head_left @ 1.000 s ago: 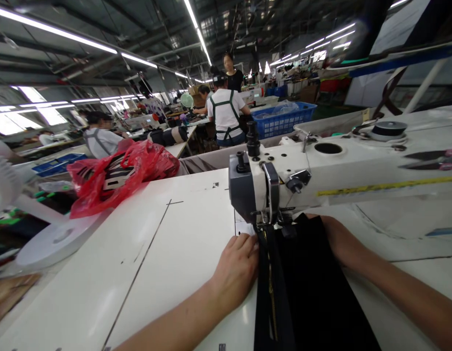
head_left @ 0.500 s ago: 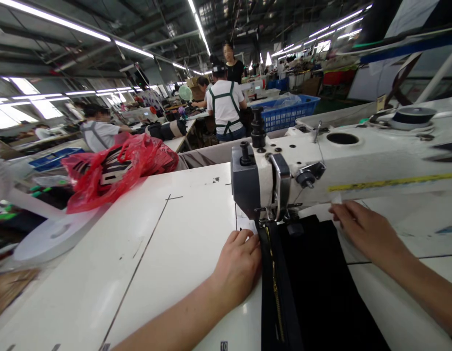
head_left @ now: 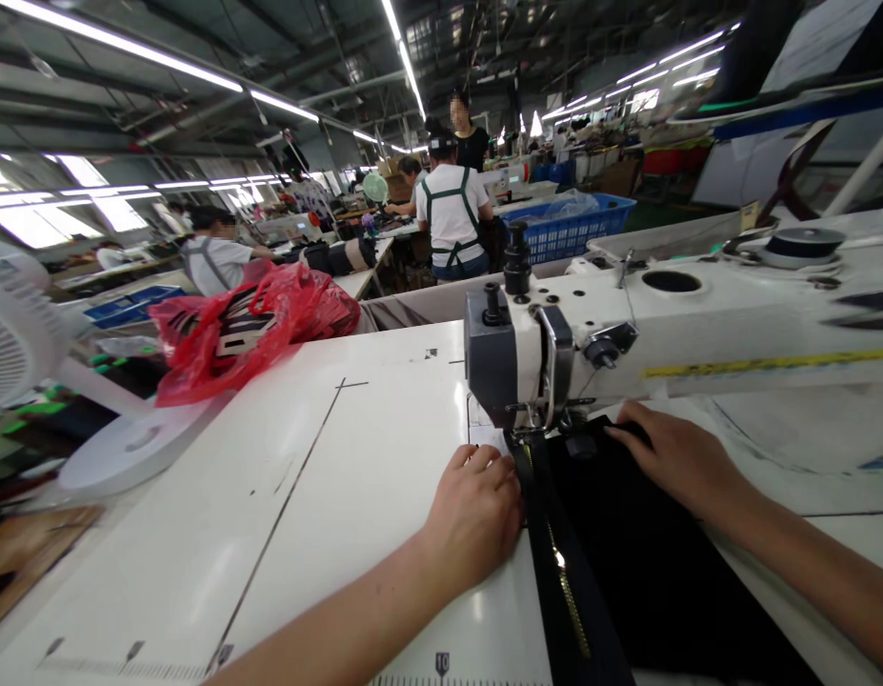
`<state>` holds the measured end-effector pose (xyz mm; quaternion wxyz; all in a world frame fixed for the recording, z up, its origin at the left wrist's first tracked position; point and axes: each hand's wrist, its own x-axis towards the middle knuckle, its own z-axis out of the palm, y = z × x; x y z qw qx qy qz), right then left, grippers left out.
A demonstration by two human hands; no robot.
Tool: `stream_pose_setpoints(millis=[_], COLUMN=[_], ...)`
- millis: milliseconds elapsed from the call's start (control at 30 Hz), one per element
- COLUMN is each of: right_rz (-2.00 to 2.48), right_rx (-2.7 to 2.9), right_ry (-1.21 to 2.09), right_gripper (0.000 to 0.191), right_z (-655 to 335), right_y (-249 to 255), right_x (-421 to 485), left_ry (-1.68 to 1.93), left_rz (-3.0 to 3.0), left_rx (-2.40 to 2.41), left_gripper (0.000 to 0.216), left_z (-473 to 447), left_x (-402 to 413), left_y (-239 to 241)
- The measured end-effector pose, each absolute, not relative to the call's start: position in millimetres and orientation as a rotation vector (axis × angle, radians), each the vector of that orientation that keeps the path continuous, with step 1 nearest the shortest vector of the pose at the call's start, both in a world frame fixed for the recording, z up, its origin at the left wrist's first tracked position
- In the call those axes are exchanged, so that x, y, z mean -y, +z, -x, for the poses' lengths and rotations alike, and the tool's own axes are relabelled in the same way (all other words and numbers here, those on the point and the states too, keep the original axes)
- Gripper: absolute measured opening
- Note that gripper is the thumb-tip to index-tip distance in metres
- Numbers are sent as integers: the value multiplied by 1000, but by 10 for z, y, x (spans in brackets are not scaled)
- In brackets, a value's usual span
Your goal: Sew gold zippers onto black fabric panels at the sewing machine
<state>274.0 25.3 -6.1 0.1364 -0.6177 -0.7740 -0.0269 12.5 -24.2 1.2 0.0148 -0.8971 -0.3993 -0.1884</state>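
Observation:
A strip of black fabric [head_left: 648, 562] lies under the head of a white sewing machine [head_left: 662, 324]. Along its left side runs a black zipper [head_left: 561, 562] with gold teeth, its far end at the presser foot. My left hand [head_left: 476, 514] rests on the table just left of the needle area, fingers curled at the zipper's left edge; their tips are partly hidden. On the other side, my right hand [head_left: 673, 457] pinches the fabric's far right edge between thumb and fingers.
A red plastic bag [head_left: 290, 295] and a white fan [head_left: 119, 429] stand at the left. The white table [head_left: 355, 476] carries ruler marks along its front. Behind the machine are a blue crate [head_left: 576, 229] and several people working.
My right hand has moved left from beside the fabric onto its edge. The fabric's near end has swung to the right, zipper included. My left hand stays by the needle area.

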Motion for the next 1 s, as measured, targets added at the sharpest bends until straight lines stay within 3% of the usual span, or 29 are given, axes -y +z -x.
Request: stream_pose_setpoints(millis=[200,300,433,700,1000], right_rz=[1374,1017,985,1012,996], right_rx=[2306,2316,2419,2471,2469], right_ry=[-669,-488,-278,-244,-250], right_gripper=[23,25,35,37,37], right_z=[-2500,-2227,-2039,-2059,-2048], right_y=[77,56,-159,-212,-210], right_x=[22,232,308,280,280], left_ry=[-787,-933,-964,-897,-903], left_rz=[2747,2697,2718,2814,2817], left_rx=[1359,1401,1201,879,872], left_gripper=[10,15,23,20,18], left_z=[-110,-102,-84,-37,-36], left_x=[272,292,278,169,157], left_y=[-69,-106,-151,-182,-136])
